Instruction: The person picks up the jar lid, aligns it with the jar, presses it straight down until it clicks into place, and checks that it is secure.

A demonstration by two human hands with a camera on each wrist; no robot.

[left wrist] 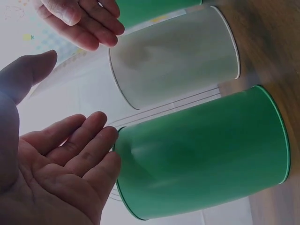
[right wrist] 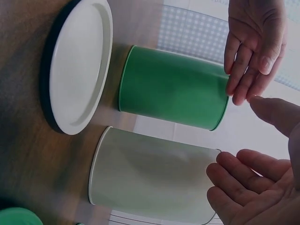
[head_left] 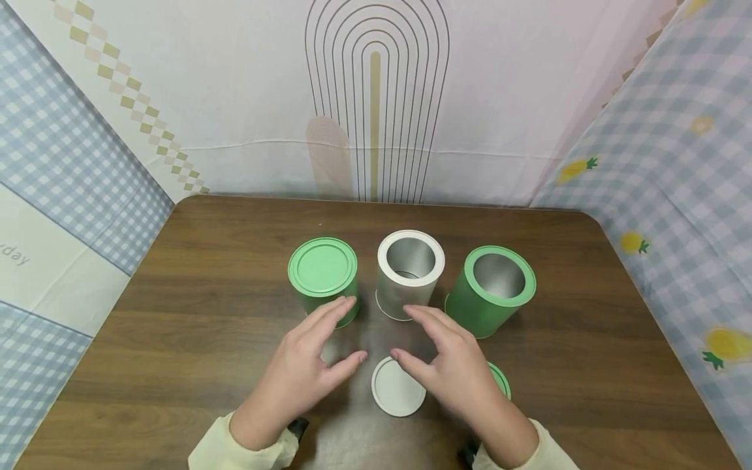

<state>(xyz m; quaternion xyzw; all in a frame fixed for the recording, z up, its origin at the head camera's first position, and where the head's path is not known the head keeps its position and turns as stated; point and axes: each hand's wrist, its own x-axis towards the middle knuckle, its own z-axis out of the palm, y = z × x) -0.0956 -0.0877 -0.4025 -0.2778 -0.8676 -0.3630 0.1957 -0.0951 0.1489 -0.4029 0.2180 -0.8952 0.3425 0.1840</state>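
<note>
Both hands, left hand (head_left: 302, 369) and right hand (head_left: 455, 365), are hovering with fingers spread and empty, flanking the upright white tin (head_left: 409, 274) just ahead, the right nearer.

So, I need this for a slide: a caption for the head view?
Two open hands, left and right, hover over a white lid before three tins on a wooden table.
</note>
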